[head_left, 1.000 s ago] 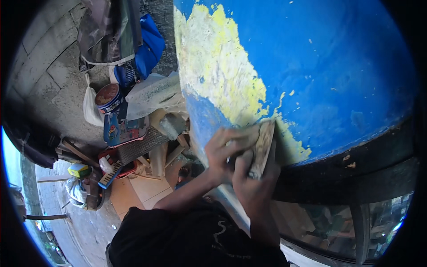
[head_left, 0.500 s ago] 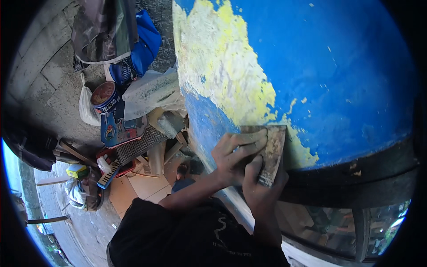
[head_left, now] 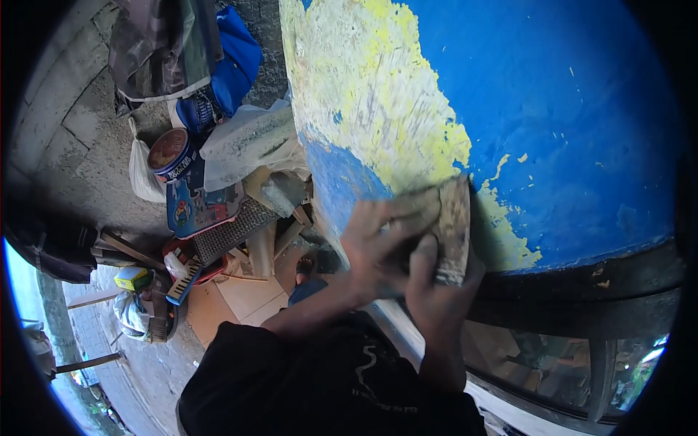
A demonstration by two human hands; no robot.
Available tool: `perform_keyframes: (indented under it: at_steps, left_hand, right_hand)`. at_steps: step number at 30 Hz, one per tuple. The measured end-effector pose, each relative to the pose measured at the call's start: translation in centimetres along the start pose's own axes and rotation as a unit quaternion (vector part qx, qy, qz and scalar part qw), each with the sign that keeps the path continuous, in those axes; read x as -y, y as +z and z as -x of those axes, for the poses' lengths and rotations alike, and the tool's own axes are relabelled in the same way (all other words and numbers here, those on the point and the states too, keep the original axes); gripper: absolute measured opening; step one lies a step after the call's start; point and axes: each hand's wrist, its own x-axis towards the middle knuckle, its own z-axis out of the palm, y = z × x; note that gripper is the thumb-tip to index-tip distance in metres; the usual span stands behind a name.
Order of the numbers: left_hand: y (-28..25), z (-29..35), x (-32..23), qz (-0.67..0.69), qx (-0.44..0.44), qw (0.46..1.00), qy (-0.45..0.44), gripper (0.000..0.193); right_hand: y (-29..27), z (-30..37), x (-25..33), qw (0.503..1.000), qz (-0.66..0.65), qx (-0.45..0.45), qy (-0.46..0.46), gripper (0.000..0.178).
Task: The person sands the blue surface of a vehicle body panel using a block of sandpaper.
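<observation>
A flat, worn scraper plate (head_left: 456, 221), brown and stained, lies against a curved blue-painted panel (head_left: 560, 145). Its upper edge meets a stripped patch (head_left: 378, 109) of whitish and yellow underlayer with ragged borders. My right hand (head_left: 441, 298) grips the plate from below, thumb on its face. The fingers of my left hand (head_left: 382, 236) are closed over the plate's left side; that hand is slightly blurred. Whether the plate has a handle is hidden by my hands.
Below the panel run a dark trim strip (head_left: 582, 298) and a window (head_left: 523, 356). On the left lie a round tin (head_left: 169, 150), a plastic sheet (head_left: 247, 149), a perforated dark mat (head_left: 236, 232), a toy keyboard (head_left: 183, 282) and a blue bag (head_left: 236, 62). My sandalled foot (head_left: 305, 267) stands on tiles.
Both hands and the plate have shifted slightly up and to the right across the panel, and the plate is tilted more. The whole view has moved a little too.
</observation>
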Motion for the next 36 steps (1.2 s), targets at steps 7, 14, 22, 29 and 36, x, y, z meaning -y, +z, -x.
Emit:
perform_keyframes:
  at_steps: [7,14,22,29,36]
  left_hand:
    - [0.1,-0.9,0.7,0.023,-0.049,0.999,-0.009,0.047]
    - [-0.8,-0.7,1.1,0.025,0.029,0.999,0.017,0.048]
    - [-1.5,-3.2,0.3,0.008,0.037,0.999,0.024,0.038]
    - [0.1,-1.5,-0.5,0.072,-0.023,0.995,0.065,0.051]
    - [0.1,-3.1,0.1,0.01,0.019,0.998,0.055,0.046]
  right_hand:
    - [-0.4,-2.5,3.0,0.997,0.061,0.048,-0.013,0.029]
    - [0.9,-0.4,0.9,1.0,0.002,-0.019,0.003,0.031]
    - [0.3,-2.5,3.1,0.993,-0.096,0.018,0.066,0.026]
    - [-0.5,-0.4,0.9,0.995,-0.038,-0.057,-0.069,0.03]
    - [0.1,-2.9,0.9,0.991,-0.05,-0.083,-0.091,0.028]
